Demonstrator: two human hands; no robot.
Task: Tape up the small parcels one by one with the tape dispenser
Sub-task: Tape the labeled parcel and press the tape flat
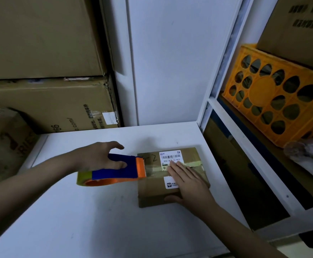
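White tabletop (96,211), storeroom corner. Small brown cardboard parcel (152,194) near right edge, barcode label on top. Blue-and-orange tape dispenser (114,171) at parcel's left edge, clear tape strip already across lid seam. Left hand (98,157) grips dispenser, index finger lifted. Right hand (187,181) flat on lid, fingers straight, together. Judgement: strip nearly done, cut pending. Other parcels unseen. Big stacked cartons (46,101) left, orange plastic crate (274,97) right.

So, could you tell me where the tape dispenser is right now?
In the head view, the tape dispenser is centre-left, held by the left hand, its orange front against the small parcel's left edge.
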